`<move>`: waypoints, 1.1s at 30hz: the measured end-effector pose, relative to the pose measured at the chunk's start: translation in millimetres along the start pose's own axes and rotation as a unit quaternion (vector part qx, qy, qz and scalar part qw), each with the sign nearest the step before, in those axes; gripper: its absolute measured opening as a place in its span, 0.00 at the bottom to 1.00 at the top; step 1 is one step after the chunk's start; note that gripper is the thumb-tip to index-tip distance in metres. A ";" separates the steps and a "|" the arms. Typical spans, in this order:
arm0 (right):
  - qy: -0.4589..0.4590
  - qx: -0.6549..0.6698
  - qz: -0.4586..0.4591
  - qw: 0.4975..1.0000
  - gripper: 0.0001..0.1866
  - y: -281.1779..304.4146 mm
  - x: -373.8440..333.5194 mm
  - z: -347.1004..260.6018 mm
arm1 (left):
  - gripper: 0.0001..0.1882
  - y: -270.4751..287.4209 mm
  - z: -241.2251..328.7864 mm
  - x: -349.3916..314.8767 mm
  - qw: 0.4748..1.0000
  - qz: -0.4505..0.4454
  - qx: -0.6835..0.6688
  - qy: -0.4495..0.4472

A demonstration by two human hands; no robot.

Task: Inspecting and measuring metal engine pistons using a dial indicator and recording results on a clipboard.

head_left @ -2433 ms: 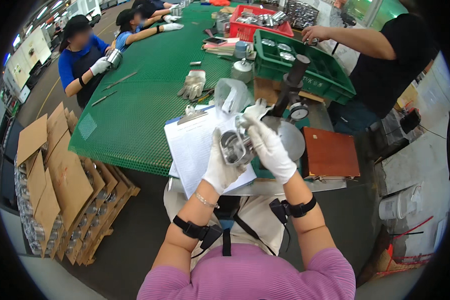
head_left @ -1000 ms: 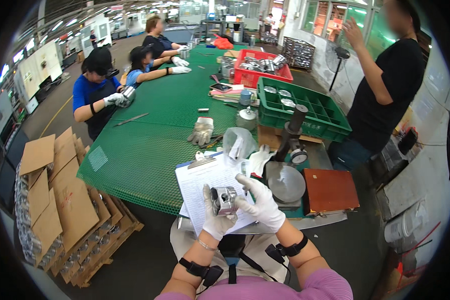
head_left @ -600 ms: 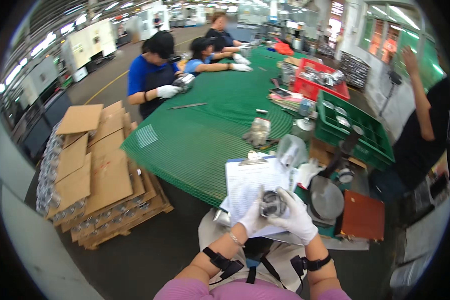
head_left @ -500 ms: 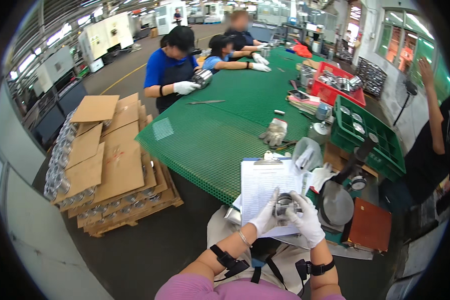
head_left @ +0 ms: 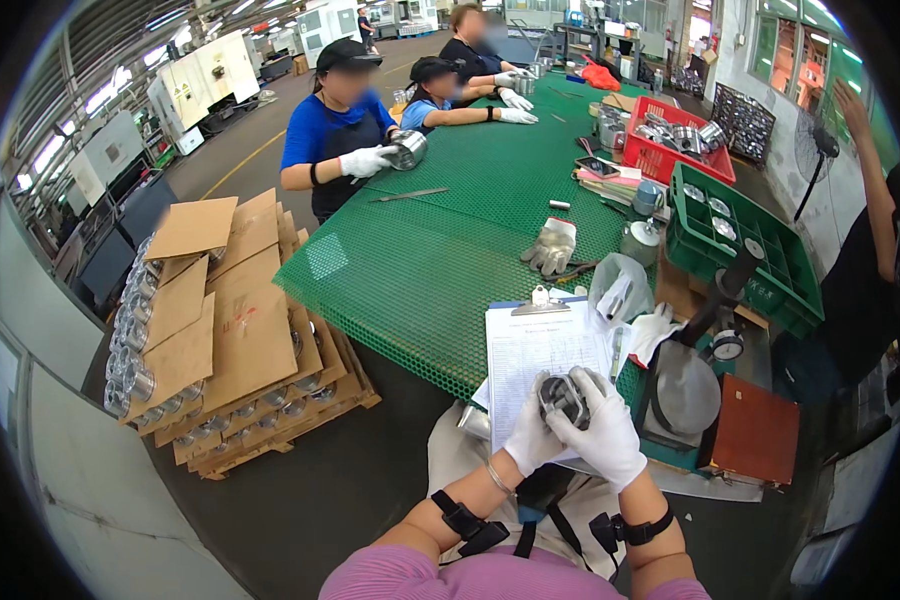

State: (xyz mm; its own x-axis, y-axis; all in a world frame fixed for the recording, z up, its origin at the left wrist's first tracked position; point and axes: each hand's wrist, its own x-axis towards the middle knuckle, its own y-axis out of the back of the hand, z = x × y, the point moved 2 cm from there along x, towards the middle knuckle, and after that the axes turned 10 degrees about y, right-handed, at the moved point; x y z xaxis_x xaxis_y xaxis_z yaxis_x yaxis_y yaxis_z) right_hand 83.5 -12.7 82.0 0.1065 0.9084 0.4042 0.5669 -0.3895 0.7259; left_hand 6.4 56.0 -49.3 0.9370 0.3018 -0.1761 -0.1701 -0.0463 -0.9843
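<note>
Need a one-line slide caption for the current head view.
Gloved left hand and right hand hold a metal part over a clipboard, with a dial gauge to the right.

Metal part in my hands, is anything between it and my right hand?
Only the white glove on your right hand; nothing else visible stands between it and the metal part. Your gloved left hand holds the part too.

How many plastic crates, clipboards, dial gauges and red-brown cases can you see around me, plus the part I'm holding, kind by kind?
Plastic crates: 2, one red crate and one green crate
Clipboard: 1
Dial gauge: 1
Red-brown case: 1
Part held by left hand and right hand: 1
Total: 6
</note>
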 end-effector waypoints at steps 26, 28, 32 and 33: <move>-0.104 0.047 0.072 0.991 0.28 35.4 -35.5 21.3 | 0.29 5.2 -18.3 -19.5 0.989 -0.024 0.109 0.102; -0.116 0.057 0.078 0.989 0.28 37.4 -37.5 24.1 | 0.27 15.6 -13.8 -23.3 0.966 0.025 0.237 0.101; -0.157 0.096 0.104 0.977 0.27 42.9 -48.5 32.5 | 0.21 -4.0 -21.0 -28.1 0.935 0.166 0.304 0.074; -0.166 0.111 0.116 0.973 0.28 45.1 -51.3 36.7 | 0.21 -10.0 -22.4 -27.3 0.932 0.175 0.307 0.078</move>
State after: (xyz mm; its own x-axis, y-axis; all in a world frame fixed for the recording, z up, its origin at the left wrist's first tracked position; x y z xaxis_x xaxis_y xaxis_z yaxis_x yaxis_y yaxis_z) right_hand 133.6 -71.3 73.6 0.4901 0.8134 0.3135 0.6543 -0.5809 0.4842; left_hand -10.6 26.9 -34.8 0.8159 0.2266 -0.5320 -0.5720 0.4513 -0.6850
